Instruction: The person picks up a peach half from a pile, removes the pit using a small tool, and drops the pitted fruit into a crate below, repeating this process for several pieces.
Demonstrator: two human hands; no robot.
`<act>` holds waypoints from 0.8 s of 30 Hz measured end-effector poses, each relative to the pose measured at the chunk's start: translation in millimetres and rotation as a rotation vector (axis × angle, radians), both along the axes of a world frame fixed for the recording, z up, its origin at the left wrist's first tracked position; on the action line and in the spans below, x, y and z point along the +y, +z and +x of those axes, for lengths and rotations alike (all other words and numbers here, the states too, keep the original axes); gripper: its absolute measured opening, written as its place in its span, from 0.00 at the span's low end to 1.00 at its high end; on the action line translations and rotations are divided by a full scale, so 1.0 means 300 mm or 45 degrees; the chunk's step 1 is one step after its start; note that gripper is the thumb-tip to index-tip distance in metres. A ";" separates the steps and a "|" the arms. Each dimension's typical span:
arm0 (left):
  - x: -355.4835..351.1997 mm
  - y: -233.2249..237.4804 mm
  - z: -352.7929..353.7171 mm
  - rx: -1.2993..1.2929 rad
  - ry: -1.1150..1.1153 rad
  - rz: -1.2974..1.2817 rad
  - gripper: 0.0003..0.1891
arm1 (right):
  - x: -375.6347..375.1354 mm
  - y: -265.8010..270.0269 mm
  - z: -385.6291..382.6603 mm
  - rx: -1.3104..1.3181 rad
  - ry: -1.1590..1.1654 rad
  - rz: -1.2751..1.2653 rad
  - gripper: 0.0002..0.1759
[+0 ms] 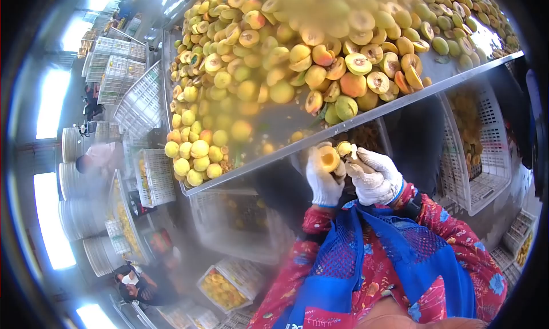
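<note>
In front of my chest, below the metal table's edge, both hands are raised close together in white gloves. My left hand (325,179) is closed around a yellow peach half (328,158), its cut face turned up. My right hand (374,177) has its fingers curled and pinches a small pale object with a rounded, yellowish end (344,148). That end is beside the peach half; its exact kind is too small to make out. Just beyond, many halved peaches (358,64) are heaped on the metal table (320,136), several with brown pits showing.
A raised metal rim runs along the table's near side. Under it at right stands a white plastic crate (486,180) holding fruit; another crate (246,280) of fruit sits on the floor at lower left. Stacked crates (117,72) and other people (137,283) are at left.
</note>
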State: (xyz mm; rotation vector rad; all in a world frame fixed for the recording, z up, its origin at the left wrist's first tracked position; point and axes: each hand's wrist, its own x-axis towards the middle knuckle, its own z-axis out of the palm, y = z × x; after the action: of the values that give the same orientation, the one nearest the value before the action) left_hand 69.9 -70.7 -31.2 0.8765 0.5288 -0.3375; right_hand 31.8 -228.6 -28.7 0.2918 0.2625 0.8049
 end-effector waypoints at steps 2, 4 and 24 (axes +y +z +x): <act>0.116 -0.003 0.019 -0.687 -0.143 0.945 0.22 | -0.035 0.044 0.025 -0.164 0.147 -0.177 0.25; 0.270 0.010 0.026 -0.839 -0.226 1.361 0.23 | -0.058 0.082 0.025 -0.387 0.324 -0.947 0.23; 0.594 0.030 0.554 -0.236 -0.397 0.267 0.27 | -0.019 0.135 0.047 -1.462 0.208 -2.491 0.18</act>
State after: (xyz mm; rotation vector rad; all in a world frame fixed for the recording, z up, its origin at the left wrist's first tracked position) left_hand 236.1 107.6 -22.3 1.1852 0.2571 -0.4845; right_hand 46.0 -234.3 11.8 -1.9910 -0.1118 0.4501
